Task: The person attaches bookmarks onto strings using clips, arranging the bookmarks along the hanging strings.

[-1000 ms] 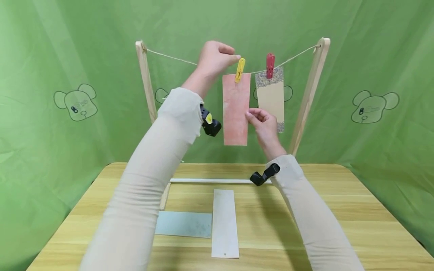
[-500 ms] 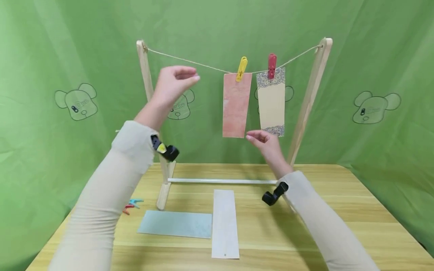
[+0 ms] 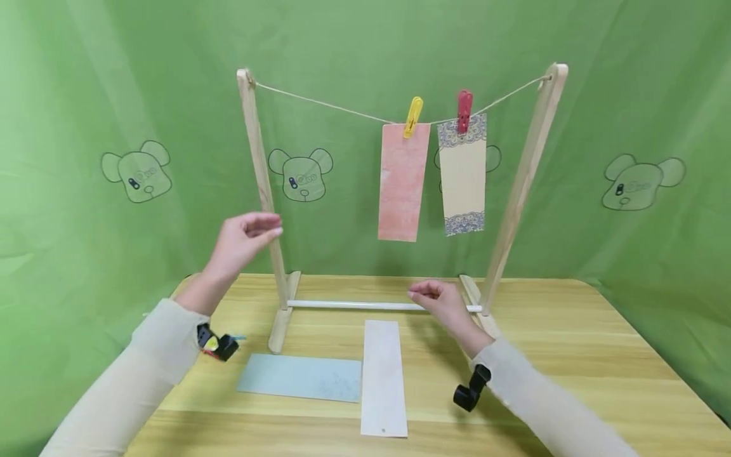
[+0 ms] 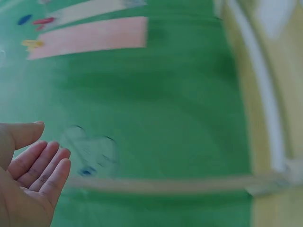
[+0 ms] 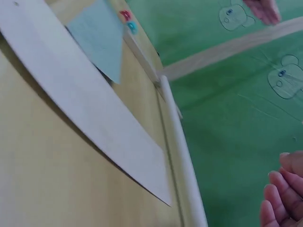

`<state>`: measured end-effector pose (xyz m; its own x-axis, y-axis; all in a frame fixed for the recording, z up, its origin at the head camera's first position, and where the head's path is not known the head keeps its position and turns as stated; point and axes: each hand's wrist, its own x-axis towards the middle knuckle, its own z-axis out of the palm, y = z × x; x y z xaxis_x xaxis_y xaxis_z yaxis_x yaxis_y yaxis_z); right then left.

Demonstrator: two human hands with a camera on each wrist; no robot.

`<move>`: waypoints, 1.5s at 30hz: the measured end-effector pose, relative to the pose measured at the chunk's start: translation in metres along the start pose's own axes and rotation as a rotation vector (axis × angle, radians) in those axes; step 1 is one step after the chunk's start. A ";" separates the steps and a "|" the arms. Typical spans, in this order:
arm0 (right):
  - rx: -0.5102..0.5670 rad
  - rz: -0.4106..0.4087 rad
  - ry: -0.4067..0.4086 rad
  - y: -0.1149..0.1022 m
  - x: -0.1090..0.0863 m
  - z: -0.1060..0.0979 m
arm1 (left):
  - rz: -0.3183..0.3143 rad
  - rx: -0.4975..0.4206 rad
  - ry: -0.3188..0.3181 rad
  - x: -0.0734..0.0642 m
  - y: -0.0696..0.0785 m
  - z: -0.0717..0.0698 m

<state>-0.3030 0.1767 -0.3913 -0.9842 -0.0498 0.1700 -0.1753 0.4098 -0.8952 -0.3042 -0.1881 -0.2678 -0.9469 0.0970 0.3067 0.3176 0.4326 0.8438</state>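
Note:
My left hand (image 3: 240, 244) is in the air by the rack's left post, fingers loosely bent and holding nothing; the left wrist view shows its palm and fingers (image 4: 35, 175) bare. Lower and to the right, my right hand (image 3: 448, 308) hovers before the rack's white bar, also without anything in it. A pink paper strip (image 3: 403, 184) hangs from the string (image 3: 320, 103) under a yellow clothespin (image 3: 413, 118). To its right a red clothespin (image 3: 465, 112) holds a beige strip (image 3: 464, 174) with patterned ends.
On the table (image 3: 571, 362) lie a light blue strip (image 3: 299, 377) and a white strip (image 3: 384, 377). Red (image 5: 125, 15) and teal (image 5: 132, 27) clothespins lie beyond the blue strip. Wooden posts (image 3: 259, 149) carry the string; a white bar (image 3: 342, 305) joins their feet.
My left hand has left the yellow clothespin and moved left and down. The right hand has let go of the pink strip's edge and dropped toward the table. Both strips stay hanging.

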 end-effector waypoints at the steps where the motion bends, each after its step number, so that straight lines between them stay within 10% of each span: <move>1: 0.010 0.009 0.000 0.003 -0.003 0.001 | -0.001 0.016 -0.010 -0.006 -0.010 0.001; 16: 0.160 0.143 0.017 0.020 -0.030 0.005 | -0.038 0.096 -0.066 -0.084 -0.110 -0.015; 24: 0.182 0.182 -0.004 0.026 -0.042 0.009 | -0.136 -0.066 -0.210 -0.104 -0.146 -0.029; 30: 0.209 0.223 -0.054 0.029 -0.048 0.016 | -0.176 0.005 -0.233 -0.112 -0.167 -0.040; 45: -0.223 0.031 -0.078 0.037 -0.068 0.052 | -0.209 0.178 -0.229 -0.120 -0.181 -0.046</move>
<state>-0.2441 0.1479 -0.4576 -0.9894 -0.1006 0.1043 -0.1440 0.6031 -0.7846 -0.2454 -0.3196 -0.4371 -0.9838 0.1790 0.0118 0.1207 0.6118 0.7818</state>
